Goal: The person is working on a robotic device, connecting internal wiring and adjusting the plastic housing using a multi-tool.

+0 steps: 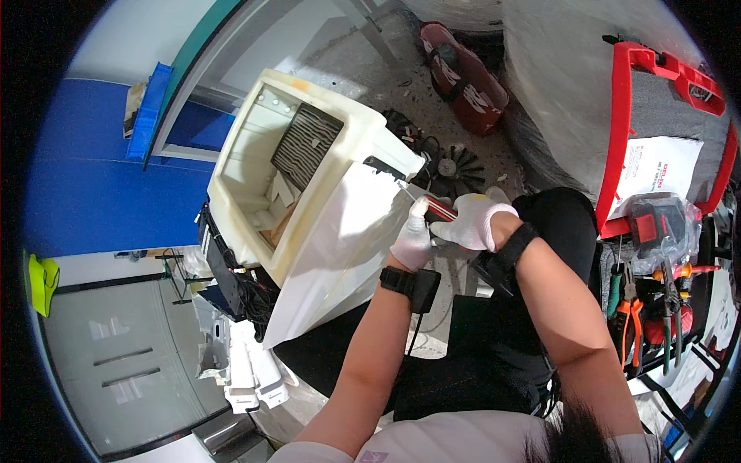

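Both gloved hands, left hand (413,241) and right hand (475,221), are closed round a red-handled screwdriver (436,207), tip at the cream plastic housing (309,185) edge. I'd keep it square, push steadily.

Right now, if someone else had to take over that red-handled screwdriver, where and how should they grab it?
Probably by the red handle, coming from the person's side, low and right. The metal tip points up-left at the cream plastic housing, so that end is taken. Both gloved hands, the left hand and the right hand, already crowd the handle, leaving only a short stretch bare.
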`<state>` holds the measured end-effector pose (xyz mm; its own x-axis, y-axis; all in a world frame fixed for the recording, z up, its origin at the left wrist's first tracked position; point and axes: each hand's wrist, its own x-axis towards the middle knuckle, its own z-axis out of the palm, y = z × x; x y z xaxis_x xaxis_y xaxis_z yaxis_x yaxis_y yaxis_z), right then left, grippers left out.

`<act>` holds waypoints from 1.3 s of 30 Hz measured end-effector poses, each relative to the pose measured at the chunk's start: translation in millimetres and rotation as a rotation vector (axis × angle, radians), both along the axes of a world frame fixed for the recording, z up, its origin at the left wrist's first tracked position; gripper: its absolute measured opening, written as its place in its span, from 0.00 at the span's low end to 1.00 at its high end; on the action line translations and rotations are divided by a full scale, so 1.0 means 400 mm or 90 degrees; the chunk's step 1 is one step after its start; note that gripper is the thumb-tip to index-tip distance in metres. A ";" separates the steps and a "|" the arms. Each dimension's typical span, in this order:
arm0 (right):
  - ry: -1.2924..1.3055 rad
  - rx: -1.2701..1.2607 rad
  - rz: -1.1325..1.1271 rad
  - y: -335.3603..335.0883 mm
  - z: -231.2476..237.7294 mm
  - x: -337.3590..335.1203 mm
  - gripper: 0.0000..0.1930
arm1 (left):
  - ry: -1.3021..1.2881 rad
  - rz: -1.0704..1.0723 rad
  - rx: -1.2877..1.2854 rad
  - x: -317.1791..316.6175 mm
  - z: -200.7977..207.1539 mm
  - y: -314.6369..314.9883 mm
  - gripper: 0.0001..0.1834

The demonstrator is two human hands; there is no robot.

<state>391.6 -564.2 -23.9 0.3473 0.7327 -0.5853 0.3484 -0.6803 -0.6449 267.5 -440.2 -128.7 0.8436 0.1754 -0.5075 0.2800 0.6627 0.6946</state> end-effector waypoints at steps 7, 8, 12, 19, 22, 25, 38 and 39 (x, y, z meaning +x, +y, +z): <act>-0.032 -0.049 -0.071 0.004 -0.004 -0.032 0.36 | 0.063 -0.031 0.084 0.015 0.021 -0.020 0.41; -0.052 -0.029 -0.081 0.002 -0.006 -0.033 0.35 | 0.072 -0.038 0.110 0.016 0.021 -0.021 0.43; -0.159 0.016 -0.075 -0.001 -0.025 -0.050 0.30 | 0.056 -0.025 0.068 0.010 0.030 -0.031 0.45; -0.485 0.006 0.017 0.026 -0.049 -0.097 0.12 | 0.060 0.052 0.087 0.034 0.030 -0.022 0.36; -0.335 0.058 -0.053 0.011 -0.031 -0.074 0.18 | 0.050 -0.006 0.041 0.035 0.029 -0.011 0.32; -0.106 0.050 -0.129 0.002 -0.012 -0.026 0.30 | 0.019 0.016 0.199 0.018 0.032 -0.011 0.30; -0.126 0.022 -0.104 0.010 -0.031 -0.072 0.28 | 0.121 0.009 -0.010 0.009 0.014 0.010 0.32; -0.160 0.043 -0.118 0.010 -0.037 -0.076 0.27 | 0.110 0.002 -0.014 0.010 0.016 0.011 0.32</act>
<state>361.3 -560.1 -38.7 0.6065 0.6775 -0.4160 0.3764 -0.7056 -0.6004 271.3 -436.0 -122.4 0.7429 0.1653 -0.6487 0.3914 0.6789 0.6213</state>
